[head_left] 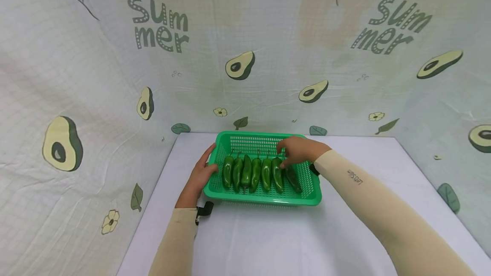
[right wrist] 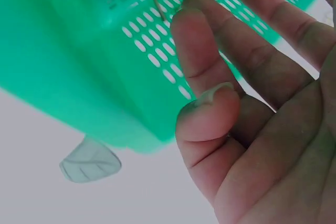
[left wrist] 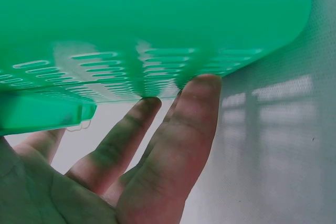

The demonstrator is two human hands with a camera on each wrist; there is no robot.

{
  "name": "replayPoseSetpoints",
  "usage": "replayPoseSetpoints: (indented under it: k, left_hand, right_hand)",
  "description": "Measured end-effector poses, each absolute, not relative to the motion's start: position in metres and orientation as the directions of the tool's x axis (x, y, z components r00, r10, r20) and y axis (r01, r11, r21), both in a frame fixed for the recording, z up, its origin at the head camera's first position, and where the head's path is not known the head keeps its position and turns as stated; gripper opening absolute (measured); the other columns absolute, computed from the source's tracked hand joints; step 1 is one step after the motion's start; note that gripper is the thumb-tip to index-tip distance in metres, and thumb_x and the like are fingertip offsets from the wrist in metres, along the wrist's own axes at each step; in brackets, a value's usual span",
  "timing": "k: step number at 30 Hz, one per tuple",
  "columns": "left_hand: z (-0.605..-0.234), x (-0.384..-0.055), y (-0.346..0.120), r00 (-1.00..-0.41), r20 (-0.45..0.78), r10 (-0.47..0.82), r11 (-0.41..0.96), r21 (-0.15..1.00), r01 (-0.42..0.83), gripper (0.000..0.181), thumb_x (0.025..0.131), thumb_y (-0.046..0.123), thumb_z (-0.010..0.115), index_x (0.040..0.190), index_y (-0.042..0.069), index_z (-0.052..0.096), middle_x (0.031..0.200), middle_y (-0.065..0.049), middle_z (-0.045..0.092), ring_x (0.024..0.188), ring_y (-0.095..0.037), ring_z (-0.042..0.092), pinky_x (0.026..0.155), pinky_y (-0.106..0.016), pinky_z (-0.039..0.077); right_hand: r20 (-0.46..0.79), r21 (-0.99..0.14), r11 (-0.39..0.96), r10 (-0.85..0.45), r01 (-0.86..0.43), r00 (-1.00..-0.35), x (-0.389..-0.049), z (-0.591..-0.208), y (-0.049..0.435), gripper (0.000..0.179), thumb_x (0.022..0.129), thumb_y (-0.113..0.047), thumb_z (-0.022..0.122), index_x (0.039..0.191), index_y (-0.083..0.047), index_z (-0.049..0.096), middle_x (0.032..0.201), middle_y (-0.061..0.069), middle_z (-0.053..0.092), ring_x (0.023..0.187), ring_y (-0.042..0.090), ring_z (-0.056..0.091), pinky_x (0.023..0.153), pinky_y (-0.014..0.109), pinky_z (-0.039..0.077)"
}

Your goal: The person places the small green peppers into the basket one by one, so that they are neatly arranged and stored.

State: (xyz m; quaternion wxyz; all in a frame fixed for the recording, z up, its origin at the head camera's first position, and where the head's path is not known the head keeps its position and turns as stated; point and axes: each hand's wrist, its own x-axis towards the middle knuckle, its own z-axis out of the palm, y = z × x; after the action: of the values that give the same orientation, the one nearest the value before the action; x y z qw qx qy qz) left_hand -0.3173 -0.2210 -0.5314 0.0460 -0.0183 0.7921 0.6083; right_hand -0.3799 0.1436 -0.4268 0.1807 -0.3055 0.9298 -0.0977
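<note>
A green plastic basket (head_left: 264, 199) with slotted walls stands on the table. Several glossy green chili peppers (head_left: 246, 173) lie in it side by side, most with thin stems toward the far wall. At the basket's left side is my left hand (head_left: 199, 178); its extended fingers (left wrist: 178, 129) reach along the outer wall, and the thumb is near the rim. My right hand (head_left: 299, 150) is over the basket's right part, with loosely bent fingers above the stem ends of the rightmost peppers. The right wrist view shows nothing between its thumb and fingers (right wrist: 197, 51).
A white cloth covers the table (head_left: 245, 242). Behind and at both sides hangs a pale curtain (head_left: 276, 24) printed with avocados, leaves and lettering. Dark wrist straps (head_left: 205, 209) sit at both wrists.
</note>
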Motion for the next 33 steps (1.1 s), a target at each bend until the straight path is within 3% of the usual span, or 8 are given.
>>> replayPoseSetpoints:
  k: [6,16,23,33]
  left_hand:
    - [-0.534,-0.316,-0.224,-0.996,-0.086,0.005,0.28,0.957,-0.081,0.092,0.083,0.013,0.058,0.162,0.052,0.033,0.142,-0.018,0.061,0.103,-0.031,0.059,0.078,-0.042,0.049]
    - [-0.532,-0.317,-0.23,-0.998,-0.068,0.018,0.3,0.952,-0.06,0.091,0.083,0.013,0.058,0.163,0.051,0.034,0.14,-0.02,0.062,0.102,-0.031,0.06,0.078,-0.041,0.048]
    - [-0.525,-0.318,-0.237,-0.998,-0.055,-0.026,0.382,0.922,-0.061,0.088,0.084,0.017,0.06,0.16,0.053,0.037,0.132,-0.017,0.068,0.096,-0.032,0.066,0.073,-0.04,0.052]
    - [-0.525,-0.318,-0.24,-0.998,0.043,-0.04,0.593,0.805,0.011,0.066,0.101,0.036,0.055,0.163,0.044,0.037,0.133,-0.016,0.068,0.106,-0.034,0.069,0.083,-0.049,0.056]
  right_hand:
    - [-0.197,-0.316,0.777,-0.615,-0.545,-0.763,-0.359,-0.408,0.168,0.047,0.093,-0.039,0.082,0.131,-0.014,0.07,0.12,0.009,0.073,0.111,0.029,0.069,0.089,0.047,0.056]
    - [0.023,-0.305,0.828,-0.488,-0.471,-0.873,-0.314,-0.411,0.228,0.046,0.094,-0.039,0.079,0.128,-0.009,0.07,0.112,0.008,0.075,0.096,0.025,0.071,0.081,0.048,0.058]
    - [0.017,-0.388,0.852,-0.374,-0.35,-0.927,-0.282,-0.434,0.261,0.048,0.095,-0.046,0.076,0.128,-0.011,0.069,0.113,0.008,0.074,0.094,0.024,0.068,0.076,0.046,0.058]
    - [-0.093,-0.478,0.858,-0.263,-0.189,-0.96,-0.254,-0.493,0.29,0.056,0.093,-0.051,0.077,0.13,-0.01,0.068,0.116,0.014,0.074,0.095,0.027,0.069,0.074,0.045,0.057]
